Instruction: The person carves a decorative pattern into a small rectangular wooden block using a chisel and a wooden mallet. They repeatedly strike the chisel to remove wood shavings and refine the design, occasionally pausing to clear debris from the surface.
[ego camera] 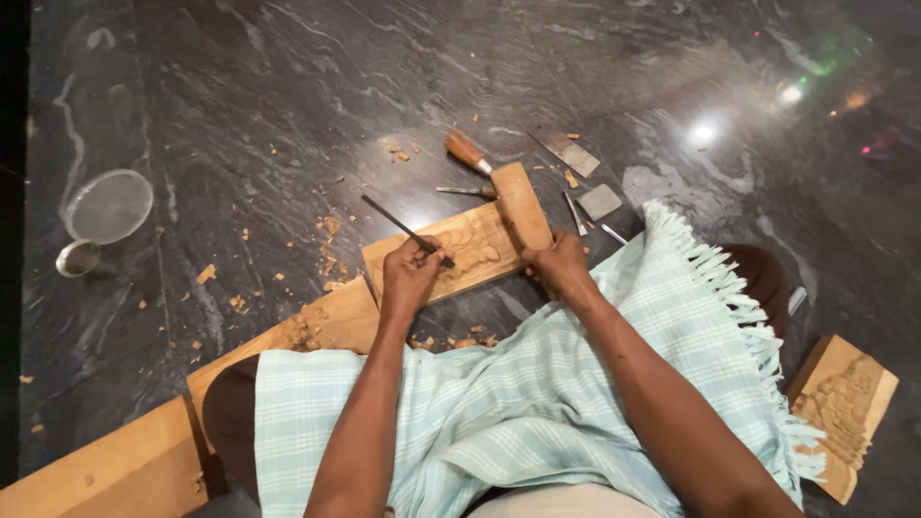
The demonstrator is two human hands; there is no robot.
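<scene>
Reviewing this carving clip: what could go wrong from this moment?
1. The left hand grips a thin chisel close to the carved panel; a glancing blow from the wooden mallet in the right hand might hit fingers.
2. The panel looks unclamped and may shift.
3. Loose tools lie near the knee.

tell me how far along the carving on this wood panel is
Done: leaf shapes are cut into the panel, and chips litter the floor. In hand: the left hand holds a chisel on it, and the right hand grips a wooden mallet. Left: the panel's left end looks plain.
</scene>
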